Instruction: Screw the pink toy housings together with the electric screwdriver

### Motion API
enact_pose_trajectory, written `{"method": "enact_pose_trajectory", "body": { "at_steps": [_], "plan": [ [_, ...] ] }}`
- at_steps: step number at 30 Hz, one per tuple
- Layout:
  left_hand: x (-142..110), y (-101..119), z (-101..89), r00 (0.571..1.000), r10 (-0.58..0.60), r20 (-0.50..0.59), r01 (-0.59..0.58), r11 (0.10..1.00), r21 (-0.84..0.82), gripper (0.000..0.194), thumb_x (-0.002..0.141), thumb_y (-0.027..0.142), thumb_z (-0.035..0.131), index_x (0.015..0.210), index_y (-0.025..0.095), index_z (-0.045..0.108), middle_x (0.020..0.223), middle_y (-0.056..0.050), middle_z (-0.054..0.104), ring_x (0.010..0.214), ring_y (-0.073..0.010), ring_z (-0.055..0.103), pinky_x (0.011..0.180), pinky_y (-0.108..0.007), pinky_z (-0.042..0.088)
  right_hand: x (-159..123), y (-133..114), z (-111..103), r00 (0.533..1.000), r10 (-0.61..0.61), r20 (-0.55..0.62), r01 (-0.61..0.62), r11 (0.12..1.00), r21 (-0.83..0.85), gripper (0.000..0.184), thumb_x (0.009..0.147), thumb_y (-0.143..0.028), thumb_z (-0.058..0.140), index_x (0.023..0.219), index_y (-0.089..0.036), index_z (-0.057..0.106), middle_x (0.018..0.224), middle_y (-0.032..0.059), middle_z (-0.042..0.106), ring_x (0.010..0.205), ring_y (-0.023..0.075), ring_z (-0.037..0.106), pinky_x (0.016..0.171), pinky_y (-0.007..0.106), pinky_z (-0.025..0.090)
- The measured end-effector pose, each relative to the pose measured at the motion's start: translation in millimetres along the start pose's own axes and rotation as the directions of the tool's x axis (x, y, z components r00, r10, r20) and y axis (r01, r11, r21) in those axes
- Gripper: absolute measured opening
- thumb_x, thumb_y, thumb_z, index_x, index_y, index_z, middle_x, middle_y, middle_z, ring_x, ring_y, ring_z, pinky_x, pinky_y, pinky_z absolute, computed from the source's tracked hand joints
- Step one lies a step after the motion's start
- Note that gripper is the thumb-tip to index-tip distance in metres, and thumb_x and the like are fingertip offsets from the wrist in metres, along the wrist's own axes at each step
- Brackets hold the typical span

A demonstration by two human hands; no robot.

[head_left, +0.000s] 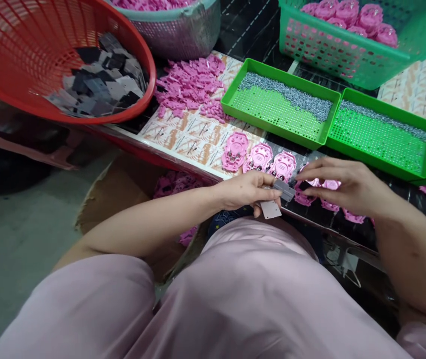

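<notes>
My left hand (pixel 250 192) is closed around several thin grey plates with small holes. A dark grey plate (pixel 285 190) sticks out past its fingertips, and a lighter plate (pixel 271 209) hangs below. My right hand (pixel 340 184) reaches over a row of pink plastic casings, its thumb and fingers pinched at a small black plate (pixel 305 185). That plate lies over a pink casing (pixel 305 198), partly hidden by the fingers. Left of it in the row are pink casings (pixel 283 165) with shiny round metal parts; others lie partly under my right hand.
Two green trays (pixel 273 127) of small screws stand behind the row. A red basket (pixel 149 94) of grey plates is at left, beside a pile of pink parts (pixel 192 85). A teal basket (pixel 332 55) holds pink assemblies; a greyish basket (pixel 175 37) stands behind. The table edge (pixel 183 167) runs close to my body.
</notes>
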State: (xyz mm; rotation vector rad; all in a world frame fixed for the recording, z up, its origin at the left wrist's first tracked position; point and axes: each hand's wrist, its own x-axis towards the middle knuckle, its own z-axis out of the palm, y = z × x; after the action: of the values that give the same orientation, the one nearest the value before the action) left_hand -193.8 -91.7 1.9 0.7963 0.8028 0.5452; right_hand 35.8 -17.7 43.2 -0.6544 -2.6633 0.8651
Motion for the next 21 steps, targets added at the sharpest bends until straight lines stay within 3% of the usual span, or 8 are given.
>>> {"method": "enact_pose_trajectory", "body": {
  "at_steps": [3, 7, 10, 14, 17, 21],
  "plan": [
    [2.8, 1.9, 0.6, 0.998, -0.037, 0.046, 0.040, 0.997, -0.063, 0.034, 0.070, 0.039, 0.081, 0.080, 0.012, 0.064, 0.066, 0.001, 0.065, 0.048, -0.0038, 0.055, 0.042, -0.011, 0.045, -6.5, -16.9, 7.6, 0.978, -0.203, -0.046, 0.193, 0.966, -0.172, 0.024, 0.087, -0.016, 0.059, 0.109, -0.021, 0.067, 0.109, 0.0080, 0.067, 0.098, 0.0165, 0.064, 0.084, 0.029, 0.053],
    [1.1, 1.6, -0.3, 0.997, -0.048, 0.062, 0.053, 0.995, -0.084, 0.030, 0.074, 0.033, 0.079, 0.093, 0.014, 0.066, 0.064, 0.002, 0.065, 0.049, -0.0053, 0.058, 0.044, -0.012, 0.048, -14.6, -22.5, 18.4, 0.925, -0.375, -0.065, 0.324, 0.866, -0.381, 0.027, 0.083, -0.009, 0.060, 0.108, -0.018, 0.065, 0.106, 0.0104, 0.068, 0.096, 0.0193, 0.063, 0.081, 0.034, 0.054],
    [-6.9, 0.0, -3.5, 0.999, -0.037, -0.023, 0.033, 0.990, -0.140, 0.037, 0.081, 0.028, 0.073, 0.114, 0.016, 0.061, 0.068, 0.002, 0.066, 0.053, -0.0073, 0.062, 0.045, -0.013, 0.048, -19.7, -23.4, 23.8, 0.915, -0.352, -0.197, 0.250, 0.878, -0.409, 0.032, 0.079, -0.008, 0.065, 0.109, -0.019, 0.061, 0.111, 0.0104, 0.068, 0.099, 0.0201, 0.065, 0.085, 0.034, 0.055],
    [-22.3, -2.3, -9.8, 0.994, 0.021, -0.110, -0.053, 0.954, -0.294, 0.043, 0.076, 0.021, 0.076, 0.115, 0.014, 0.059, 0.086, -0.004, 0.070, 0.072, -0.0125, 0.070, 0.060, -0.020, 0.058, -19.9, -26.3, 29.4, 0.910, -0.158, -0.384, 0.028, 0.946, -0.322, 0.032, 0.077, -0.010, 0.068, 0.105, -0.023, 0.058, 0.104, 0.0035, 0.072, 0.091, 0.0166, 0.070, 0.076, 0.026, 0.056],
    [-31.0, -5.9, -14.5, 0.982, 0.103, -0.158, -0.148, 0.942, -0.301, 0.054, 0.067, 0.016, 0.083, 0.115, 0.014, 0.059, 0.091, -0.004, 0.071, 0.080, -0.0141, 0.071, 0.071, -0.024, 0.060, -13.4, -25.2, 36.7, 0.921, -0.133, -0.367, -0.034, 0.910, -0.413, 0.025, 0.082, -0.013, 0.065, 0.104, -0.022, 0.061, 0.095, 0.0023, 0.072, 0.083, 0.0145, 0.069, 0.071, 0.024, 0.054],
    [-35.4, -10.6, -19.1, 0.945, 0.185, -0.270, -0.237, 0.956, -0.174, 0.055, 0.068, 0.022, 0.083, 0.116, 0.011, 0.058, 0.078, -0.001, 0.071, 0.071, -0.0128, 0.070, 0.066, -0.022, 0.060, -4.2, -20.1, 51.2, 0.958, -0.156, -0.241, -0.027, 0.786, -0.617, 0.030, 0.086, -0.009, 0.056, 0.114, -0.019, 0.061, 0.095, 0.0054, 0.068, 0.082, 0.0160, 0.065, 0.065, 0.026, 0.050]
  ]
}}
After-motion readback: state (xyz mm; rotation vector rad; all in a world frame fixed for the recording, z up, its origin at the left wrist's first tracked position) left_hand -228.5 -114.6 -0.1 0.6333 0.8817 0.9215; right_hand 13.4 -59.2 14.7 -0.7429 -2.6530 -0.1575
